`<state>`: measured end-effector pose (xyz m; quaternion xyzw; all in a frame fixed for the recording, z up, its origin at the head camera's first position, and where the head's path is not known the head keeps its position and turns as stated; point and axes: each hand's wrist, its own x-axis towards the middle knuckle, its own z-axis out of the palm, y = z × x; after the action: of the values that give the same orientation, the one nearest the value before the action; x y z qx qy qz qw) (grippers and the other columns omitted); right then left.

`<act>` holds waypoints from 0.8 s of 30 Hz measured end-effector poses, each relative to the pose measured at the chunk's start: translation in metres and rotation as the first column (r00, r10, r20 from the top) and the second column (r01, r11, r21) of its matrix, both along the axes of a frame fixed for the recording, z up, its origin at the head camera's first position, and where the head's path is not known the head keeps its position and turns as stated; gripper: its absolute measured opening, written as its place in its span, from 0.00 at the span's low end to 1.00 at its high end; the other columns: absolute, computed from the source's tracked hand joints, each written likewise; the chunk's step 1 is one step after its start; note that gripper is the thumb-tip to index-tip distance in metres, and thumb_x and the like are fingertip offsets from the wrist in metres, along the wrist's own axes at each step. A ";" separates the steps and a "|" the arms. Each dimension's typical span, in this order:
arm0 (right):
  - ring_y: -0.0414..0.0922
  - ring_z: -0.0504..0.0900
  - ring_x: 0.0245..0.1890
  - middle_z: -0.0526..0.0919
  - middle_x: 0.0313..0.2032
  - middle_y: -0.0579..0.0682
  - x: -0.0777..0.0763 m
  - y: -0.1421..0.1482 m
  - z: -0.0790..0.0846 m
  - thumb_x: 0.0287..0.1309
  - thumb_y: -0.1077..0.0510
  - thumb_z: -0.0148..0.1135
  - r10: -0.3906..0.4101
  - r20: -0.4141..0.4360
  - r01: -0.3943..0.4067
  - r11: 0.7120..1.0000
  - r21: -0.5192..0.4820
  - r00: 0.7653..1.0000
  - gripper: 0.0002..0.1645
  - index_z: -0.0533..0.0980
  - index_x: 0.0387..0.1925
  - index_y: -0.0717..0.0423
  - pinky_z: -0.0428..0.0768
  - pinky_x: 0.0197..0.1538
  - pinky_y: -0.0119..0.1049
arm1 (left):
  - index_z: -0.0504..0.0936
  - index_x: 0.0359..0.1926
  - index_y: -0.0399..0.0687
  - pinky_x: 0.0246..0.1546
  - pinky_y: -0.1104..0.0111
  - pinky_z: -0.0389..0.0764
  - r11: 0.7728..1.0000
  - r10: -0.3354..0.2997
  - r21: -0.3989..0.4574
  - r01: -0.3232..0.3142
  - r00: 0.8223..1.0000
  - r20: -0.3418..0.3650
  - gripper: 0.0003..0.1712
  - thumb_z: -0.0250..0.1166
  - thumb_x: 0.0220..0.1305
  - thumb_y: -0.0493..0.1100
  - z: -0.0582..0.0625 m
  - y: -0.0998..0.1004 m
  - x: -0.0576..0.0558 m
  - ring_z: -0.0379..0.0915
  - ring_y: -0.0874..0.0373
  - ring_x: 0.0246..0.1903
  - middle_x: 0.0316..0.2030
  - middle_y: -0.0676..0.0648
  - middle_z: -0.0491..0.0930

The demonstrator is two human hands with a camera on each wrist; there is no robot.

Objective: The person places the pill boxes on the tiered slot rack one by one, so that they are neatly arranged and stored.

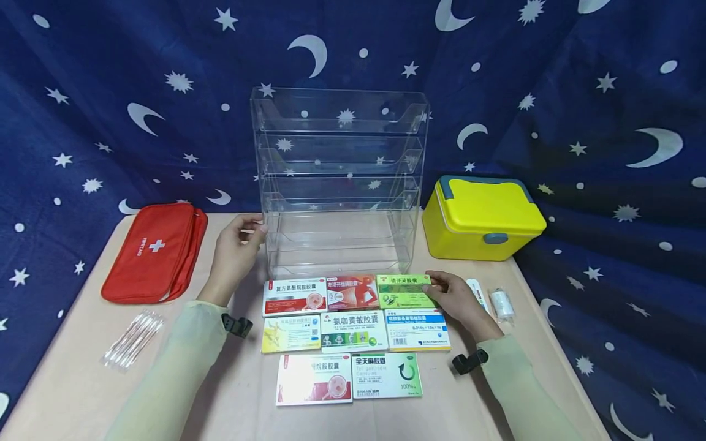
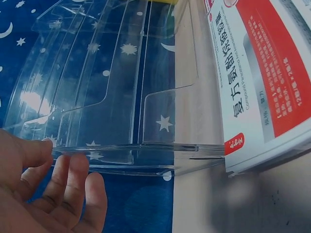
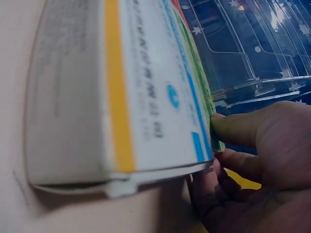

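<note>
In the head view my left hand [image 1: 234,251] is at the left side of a clear tiered plastic rack [image 1: 339,242]. Up close, the thumb and curled fingertips of that hand [image 2: 63,189] hold the rack's side edge [image 2: 146,150]. My right hand [image 1: 460,300] pinches the right end of a green medicine box [image 1: 405,292], thumb on top. That box closes the back row, beside a red box [image 1: 353,293] and a white-and-red box [image 1: 295,298]. A blue-and-white box [image 1: 418,331] lies just in front of it, large in the right wrist view.
Further medicine boxes lie in front: yellow [image 1: 290,334], white-green [image 1: 353,331], white-red [image 1: 313,380] and green-white [image 1: 387,375]. To the left are a red first-aid pouch [image 1: 149,254] and cotton swabs [image 1: 134,340]. A yellow case [image 1: 485,220], a thermometer [image 1: 475,293] and a bandage roll [image 1: 502,304] sit right.
</note>
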<state>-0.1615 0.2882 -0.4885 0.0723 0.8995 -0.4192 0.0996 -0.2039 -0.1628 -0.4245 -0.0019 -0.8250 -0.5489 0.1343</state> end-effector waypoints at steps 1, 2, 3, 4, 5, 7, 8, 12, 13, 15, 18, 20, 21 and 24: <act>0.52 0.74 0.48 0.76 0.56 0.59 0.000 -0.001 0.001 0.71 0.55 0.63 0.005 0.002 -0.005 1.000 0.006 1.000 0.31 0.68 0.70 0.61 0.73 0.52 0.45 | 0.79 0.59 0.41 0.33 0.74 0.77 1.000 -0.001 -0.002 0.001 1.000 0.002 0.17 0.63 0.74 0.42 0.000 0.000 0.000 0.78 0.53 0.37 0.44 0.43 0.82; 0.52 0.74 0.48 0.75 0.56 0.58 0.000 -0.001 0.002 0.71 0.55 0.63 0.008 0.003 -0.008 1.000 0.005 1.000 0.30 0.69 0.70 0.60 0.73 0.51 0.45 | 0.79 0.59 0.42 0.33 0.74 0.77 1.000 -0.001 -0.002 0.001 1.000 0.004 0.17 0.63 0.74 0.42 0.000 0.000 0.000 0.78 0.53 0.37 0.44 0.43 0.82; 0.52 0.74 0.48 0.76 0.56 0.58 0.001 -0.001 0.003 0.71 0.55 0.63 0.009 0.000 -0.009 1.000 0.006 1.000 0.29 0.69 0.69 0.59 0.72 0.51 0.44 | 0.79 0.59 0.42 0.33 0.74 0.77 1.000 -0.002 -0.001 0.002 1.000 0.006 0.17 0.63 0.74 0.42 0.000 -0.001 0.000 0.79 0.53 0.36 0.44 0.43 0.82; 0.52 0.74 0.47 0.75 0.56 0.59 0.002 -0.001 0.004 0.71 0.56 0.63 0.011 -0.009 -0.011 1.000 -0.006 1.000 0.29 0.69 0.68 0.58 0.73 0.49 0.44 | 0.79 0.59 0.42 0.33 0.74 0.77 1.000 -0.003 0.000 0.003 1.000 0.008 0.17 0.63 0.74 0.42 0.000 -0.001 0.000 0.79 0.53 0.36 0.44 0.43 0.82; 0.53 0.74 0.47 0.76 0.55 0.59 0.002 0.000 0.005 0.70 0.57 0.64 0.009 -0.017 -0.009 1.000 -0.020 1.000 0.28 0.69 0.67 0.57 0.74 0.47 0.43 | 0.79 0.59 0.42 0.33 0.74 0.77 1.000 -0.004 0.003 0.004 1.000 0.009 0.17 0.63 0.74 0.42 0.000 -0.001 0.000 0.79 0.53 0.36 0.44 0.43 0.82; 0.52 0.75 0.45 0.77 0.54 0.58 0.004 0.002 0.006 0.68 0.58 0.66 0.002 -0.040 -0.004 0.999 -0.050 0.999 0.28 0.69 0.66 0.56 0.76 0.42 0.41 | 0.79 0.59 0.42 0.33 0.74 0.77 1.000 -0.005 0.007 0.005 1.000 0.010 0.17 0.64 0.74 0.42 0.000 -0.001 0.000 0.79 0.53 0.36 0.44 0.43 0.82; 0.52 0.75 0.44 0.77 0.53 0.58 0.005 0.003 0.006 0.68 0.59 0.66 -0.001 -0.053 -0.002 0.998 -0.064 0.999 0.27 0.70 0.65 0.55 0.77 0.40 0.39 | 0.79 0.59 0.42 0.33 0.74 0.77 1.000 -0.007 0.012 0.006 1.000 0.010 0.17 0.64 0.74 0.42 0.000 -0.001 0.000 0.79 0.53 0.36 0.44 0.43 0.82; 0.51 0.78 0.42 0.80 0.50 0.55 0.009 0.011 0.008 0.63 0.60 0.71 0.013 -0.136 -0.028 0.994 -0.106 0.991 0.26 0.73 0.61 0.53 0.79 0.35 0.34 | 0.79 0.59 0.42 0.33 0.74 0.77 1.000 -0.012 0.017 0.011 1.000 0.017 0.16 0.63 0.74 0.41 -0.002 0.000 0.000 0.79 0.52 0.36 0.44 0.42 0.82; 0.51 0.78 0.42 0.80 0.49 0.55 0.009 0.012 0.012 0.63 0.60 0.71 0.031 -0.172 -0.048 0.994 -0.097 0.985 0.26 0.74 0.60 0.53 0.79 0.35 0.33 | 0.79 0.58 0.42 0.33 0.74 0.78 1.000 -0.013 0.016 0.012 1.000 0.020 0.16 0.63 0.74 0.41 -0.002 0.000 0.000 0.79 0.52 0.36 0.44 0.42 0.82; 0.50 0.79 0.42 0.81 0.47 0.54 0.009 0.012 0.025 0.62 0.61 0.72 0.067 -0.248 -0.087 0.994 -0.070 0.966 0.24 0.75 0.58 0.54 0.78 0.37 0.32 | 0.79 0.58 0.42 0.33 0.74 0.78 1.000 -0.013 0.012 0.013 1.000 0.028 0.16 0.63 0.74 0.41 -0.003 -0.001 0.000 0.79 0.51 0.37 0.44 0.42 0.82; 0.49 0.81 0.43 0.83 0.46 0.53 0.001 0.007 0.056 0.61 0.63 0.72 0.124 -0.364 -0.148 0.988 -0.039 0.923 0.23 0.77 0.57 0.56 0.77 0.40 0.31 | 0.80 0.58 0.42 0.33 0.73 0.78 1.000 -0.012 0.014 0.012 0.999 0.035 0.16 0.63 0.74 0.42 -0.003 -0.002 0.000 0.78 0.52 0.37 0.44 0.42 0.82; 0.48 0.82 0.44 0.84 0.46 0.53 -0.010 -0.002 0.081 0.61 0.64 0.72 0.139 -0.431 -0.183 0.981 -0.061 0.892 0.23 0.77 0.56 0.57 0.78 0.39 0.31 | 0.80 0.58 0.42 0.33 0.73 0.78 1.000 -0.012 0.018 0.011 0.999 0.034 0.16 0.63 0.74 0.42 -0.003 -0.003 -0.001 0.78 0.52 0.37 0.44 0.42 0.81; 0.47 0.83 0.44 0.85 0.46 0.53 -0.017 -0.008 0.093 0.60 0.64 0.73 0.145 -0.463 -0.206 0.975 -0.085 0.875 0.23 0.77 0.56 0.57 0.79 0.38 0.31 | 0.80 0.58 0.42 0.33 0.73 0.78 1.000 -0.013 0.021 0.012 0.999 0.032 0.16 0.63 0.74 0.42 -0.003 -0.003 -0.001 0.78 0.52 0.36 0.44 0.42 0.81; 0.46 0.84 0.44 0.85 0.46 0.53 -0.041 -0.032 0.126 0.59 0.67 0.73 0.136 -0.559 -0.279 0.944 -0.178 0.818 0.23 0.78 0.55 0.59 0.80 0.37 0.30 | 0.79 0.57 0.41 0.32 0.73 0.78 1.000 -0.023 0.021 0.023 0.999 0.023 0.16 0.63 0.74 0.43 -0.003 -0.003 -0.003 0.78 0.53 0.36 0.43 0.42 0.81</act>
<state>-0.2024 0.2564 -0.3625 -0.1611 0.8325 -0.5199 -0.1037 -0.2068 -0.1660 -0.4278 -0.0036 -0.8208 -0.5589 0.1181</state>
